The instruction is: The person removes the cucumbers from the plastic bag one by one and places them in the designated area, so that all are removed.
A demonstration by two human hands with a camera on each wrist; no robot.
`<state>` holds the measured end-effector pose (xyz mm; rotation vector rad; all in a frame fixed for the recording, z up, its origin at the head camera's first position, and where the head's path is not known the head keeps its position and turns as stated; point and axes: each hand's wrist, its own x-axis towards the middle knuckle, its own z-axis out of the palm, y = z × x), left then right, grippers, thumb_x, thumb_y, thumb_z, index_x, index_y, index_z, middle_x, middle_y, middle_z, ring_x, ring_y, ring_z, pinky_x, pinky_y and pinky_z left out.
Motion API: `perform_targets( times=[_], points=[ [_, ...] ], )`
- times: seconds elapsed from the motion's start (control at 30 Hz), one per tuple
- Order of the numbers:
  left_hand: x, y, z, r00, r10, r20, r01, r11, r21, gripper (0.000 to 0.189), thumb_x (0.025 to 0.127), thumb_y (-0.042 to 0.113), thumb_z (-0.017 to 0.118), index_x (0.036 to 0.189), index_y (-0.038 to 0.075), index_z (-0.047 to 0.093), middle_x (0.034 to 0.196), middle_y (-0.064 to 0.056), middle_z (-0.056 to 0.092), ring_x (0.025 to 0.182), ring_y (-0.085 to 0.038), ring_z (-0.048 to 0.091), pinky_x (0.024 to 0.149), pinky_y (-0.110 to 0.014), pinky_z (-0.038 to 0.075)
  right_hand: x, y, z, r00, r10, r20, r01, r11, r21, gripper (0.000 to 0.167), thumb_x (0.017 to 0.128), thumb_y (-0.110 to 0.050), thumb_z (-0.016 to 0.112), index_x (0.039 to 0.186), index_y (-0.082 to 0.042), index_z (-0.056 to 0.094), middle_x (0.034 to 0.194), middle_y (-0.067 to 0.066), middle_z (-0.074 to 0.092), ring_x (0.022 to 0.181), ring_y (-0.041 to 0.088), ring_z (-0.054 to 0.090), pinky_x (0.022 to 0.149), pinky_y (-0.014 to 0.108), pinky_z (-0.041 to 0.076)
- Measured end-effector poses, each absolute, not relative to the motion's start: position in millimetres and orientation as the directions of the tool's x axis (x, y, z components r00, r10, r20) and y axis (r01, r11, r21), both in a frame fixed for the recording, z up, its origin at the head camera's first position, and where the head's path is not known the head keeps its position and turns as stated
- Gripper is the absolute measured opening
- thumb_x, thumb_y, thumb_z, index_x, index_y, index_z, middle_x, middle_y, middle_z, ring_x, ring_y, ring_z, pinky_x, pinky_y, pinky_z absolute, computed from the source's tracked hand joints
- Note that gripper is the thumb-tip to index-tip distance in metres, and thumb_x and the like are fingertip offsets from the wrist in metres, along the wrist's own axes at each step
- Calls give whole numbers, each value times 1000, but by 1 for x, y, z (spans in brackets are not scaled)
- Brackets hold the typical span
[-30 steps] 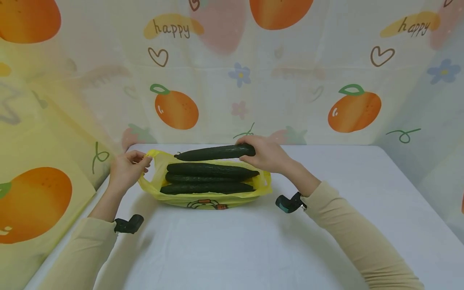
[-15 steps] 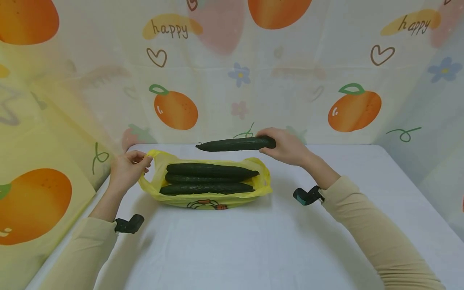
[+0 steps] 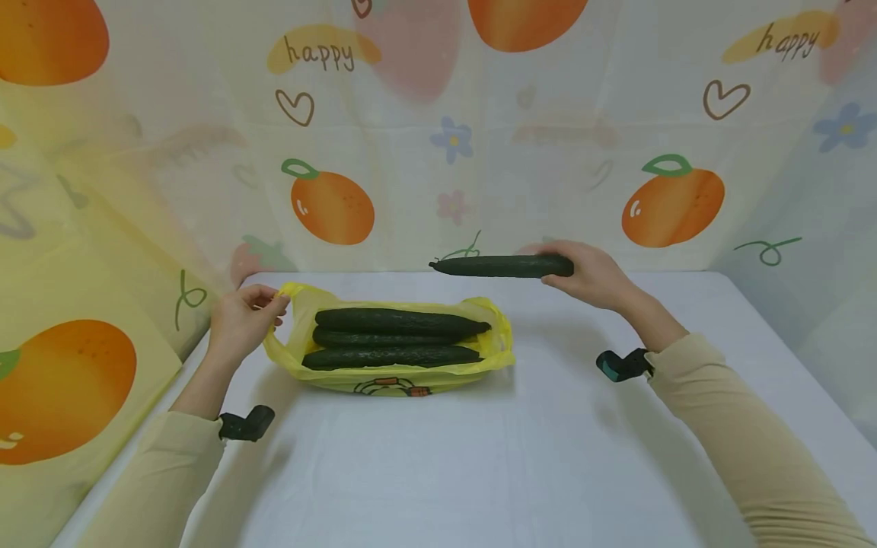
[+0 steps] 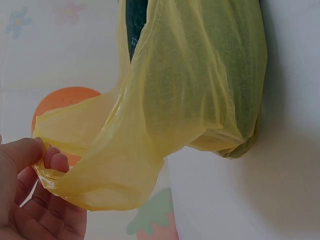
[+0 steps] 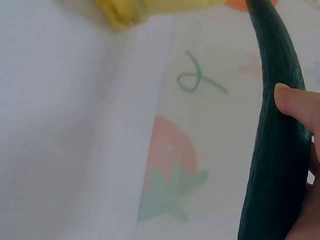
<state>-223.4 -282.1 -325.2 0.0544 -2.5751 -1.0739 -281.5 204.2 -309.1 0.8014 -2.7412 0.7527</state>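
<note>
A yellow plastic bag (image 3: 397, 380) lies on the table with its mouth spread open, and several dark green cucumbers (image 3: 400, 323) rest inside it side by side. My left hand (image 3: 241, 320) pinches the bag's left handle between thumb and fingers; in the left wrist view the stretched handle (image 4: 100, 190) runs from the fingertips to the bag. Up in the air, right of the bag, my right hand (image 3: 589, 275) grips one cucumber (image 3: 496, 266) by its right end. The right wrist view shows the thumb (image 5: 295, 102) lying across this cucumber (image 5: 280, 160).
A white cloth covers the table (image 3: 438, 472). Behind it hangs a curtain (image 3: 548, 91) printed with oranges, hearts and flowers, which continues along both sides. Black wrist cameras (image 3: 247, 423) sit at both sleeves.
The right hand has carried its cucumber up and to the right, from above the bag's far edge to a spot beyond its right side. The left hand stays at the handle.
</note>
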Motion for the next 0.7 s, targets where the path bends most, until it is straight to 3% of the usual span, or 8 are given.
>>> perform_targets(
  times=[0.2, 0.43, 0.7],
  points=[
    [-223, -283, -325, -943, -154, 294, 99, 714, 693, 24, 88, 24, 61, 90, 0, 64, 67, 9, 61, 54, 0, 59, 49, -16, 48, -285, 232, -320, -865, -417, 278, -500, 760, -416, 39, 83, -13, 67, 119, -4, 54, 113, 15, 59, 97, 30, 53, 88, 49, 44],
    [-222, -284, -323, -943, -146, 298, 117, 695, 710, 26, 88, 23, 62, 92, -3, 64, 71, -1, 65, 53, 3, 58, 51, -15, 49, -286, 255, -332, -867, -431, 252, -499, 751, -432, 39, 84, -12, 66, 119, -1, 54, 115, 18, 58, 99, 32, 52, 89, 50, 43],
    [-221, -286, -324, -944, -147, 294, 112, 695, 710, 26, 88, 23, 62, 92, -3, 64, 71, 1, 65, 55, 0, 59, 51, -15, 49, -290, 273, -348, -886, -417, 204, -463, 763, -451, 39, 84, -13, 66, 120, 0, 54, 118, 20, 55, 103, 34, 51, 91, 52, 41]
  ],
)
